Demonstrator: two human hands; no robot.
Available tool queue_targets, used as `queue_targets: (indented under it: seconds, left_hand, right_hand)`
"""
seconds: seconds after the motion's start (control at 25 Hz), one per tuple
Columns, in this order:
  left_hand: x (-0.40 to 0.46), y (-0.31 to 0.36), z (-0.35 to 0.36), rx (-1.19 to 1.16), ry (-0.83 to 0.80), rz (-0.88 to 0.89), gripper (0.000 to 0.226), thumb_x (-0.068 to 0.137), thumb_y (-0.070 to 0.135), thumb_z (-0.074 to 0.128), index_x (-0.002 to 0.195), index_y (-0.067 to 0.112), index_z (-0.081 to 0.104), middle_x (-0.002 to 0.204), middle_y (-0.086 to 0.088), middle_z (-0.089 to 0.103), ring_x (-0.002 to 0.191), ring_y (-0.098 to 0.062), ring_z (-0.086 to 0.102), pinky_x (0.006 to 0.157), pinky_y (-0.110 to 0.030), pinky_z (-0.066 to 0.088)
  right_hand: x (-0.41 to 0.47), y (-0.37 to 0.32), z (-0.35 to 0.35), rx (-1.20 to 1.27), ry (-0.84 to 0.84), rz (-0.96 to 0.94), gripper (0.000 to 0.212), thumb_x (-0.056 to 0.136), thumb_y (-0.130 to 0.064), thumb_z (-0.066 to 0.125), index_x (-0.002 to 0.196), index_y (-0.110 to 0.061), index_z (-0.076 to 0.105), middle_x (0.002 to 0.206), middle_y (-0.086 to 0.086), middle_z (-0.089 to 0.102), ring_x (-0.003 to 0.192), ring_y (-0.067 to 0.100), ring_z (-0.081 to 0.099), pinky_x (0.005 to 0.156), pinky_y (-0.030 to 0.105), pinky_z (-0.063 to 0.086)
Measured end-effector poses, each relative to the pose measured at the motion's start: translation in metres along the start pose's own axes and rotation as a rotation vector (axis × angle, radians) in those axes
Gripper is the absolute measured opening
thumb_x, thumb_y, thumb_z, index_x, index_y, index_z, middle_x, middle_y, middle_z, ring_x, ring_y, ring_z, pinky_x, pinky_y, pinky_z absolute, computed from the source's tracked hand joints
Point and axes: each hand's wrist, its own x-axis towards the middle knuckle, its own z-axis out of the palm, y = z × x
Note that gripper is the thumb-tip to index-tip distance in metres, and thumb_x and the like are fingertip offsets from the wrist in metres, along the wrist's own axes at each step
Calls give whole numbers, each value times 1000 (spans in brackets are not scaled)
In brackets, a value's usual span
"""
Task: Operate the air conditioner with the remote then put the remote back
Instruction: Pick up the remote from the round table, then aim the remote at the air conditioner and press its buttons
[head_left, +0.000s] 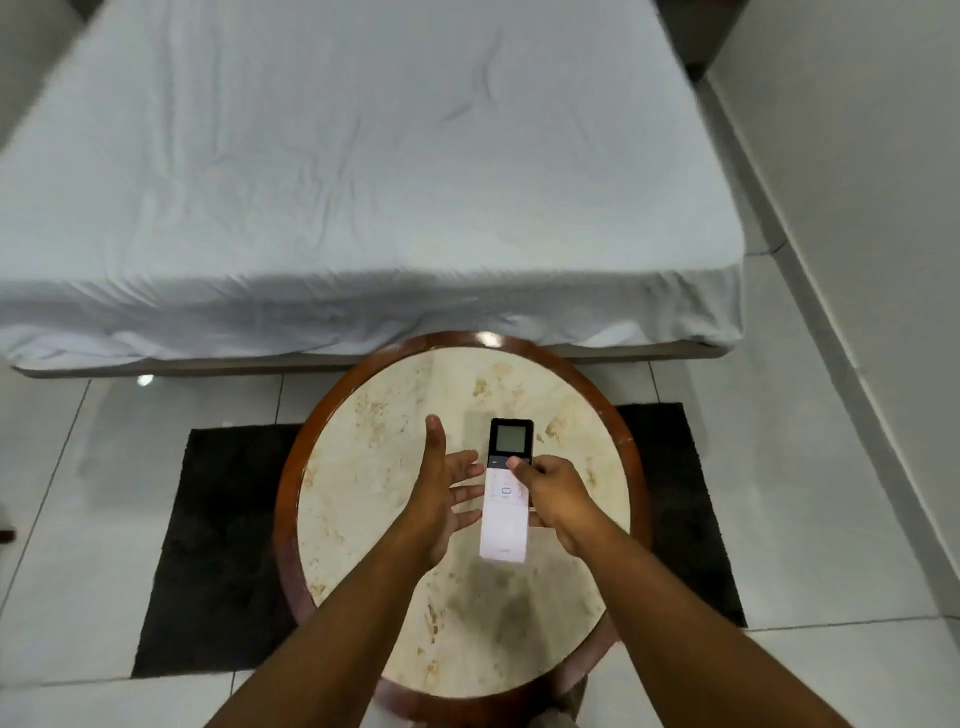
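We saw one slim rectangular remote (506, 493), black with a small screen at its far end and white below, held over the middle of the round, mottled stone worktop (374, 467) with its glossy wooden rim. The right hand (558, 501) gripped it, thumb on the buttons, while the left hand (441, 491) stood open just beside it, fingers spread. One dark fuzzy rug (218, 545) lay beneath.

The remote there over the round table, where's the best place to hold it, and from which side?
Probably the white lower body of the remote, gripped across its narrow width from the right, as the right hand does now. It is long and slim, so fingers wrap its edges while the thumb reaches the buttons and the dark screen end stays uncovered. The left hand is open beside it.
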Motion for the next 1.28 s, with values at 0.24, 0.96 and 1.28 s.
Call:
queue_targets:
  seconds: [0.24, 0.96, 1.28]
  left_hand:
    - [-82, 94, 32, 439, 1, 425, 91, 70, 86, 18, 123, 25, 59, 135, -5, 57, 122, -26, 52, 106, -44, 37]
    - [-351, 340, 316, 1140, 291, 2042, 106, 67, 91, 7, 150, 24, 13, 161, -10, 14, 147, -32, 6, 116, -53, 12]
    - [-461, 368, 392, 976, 366, 2320, 104, 70, 89, 9, 151, 23, 9, 162, -9, 8, 148, -30, -1, 117, -51, 6]
  right_hand:
    - [-93, -95, -77, 164, 69, -181, 24, 97, -32, 57, 92, -9, 66, 82, 5, 77, 71, 20, 71, 55, 29, 54]
    - [-460, -273, -367, 697, 699, -976, 31, 100, -34, 47, 98, -6, 59, 62, 17, 74, 47, 30, 69, 42, 33, 56]
    - [-584, -294, -404, 500, 902, -1231, 24, 98, -31, 49, 100, -7, 52, 67, 20, 71, 59, 37, 72, 53, 42, 59]
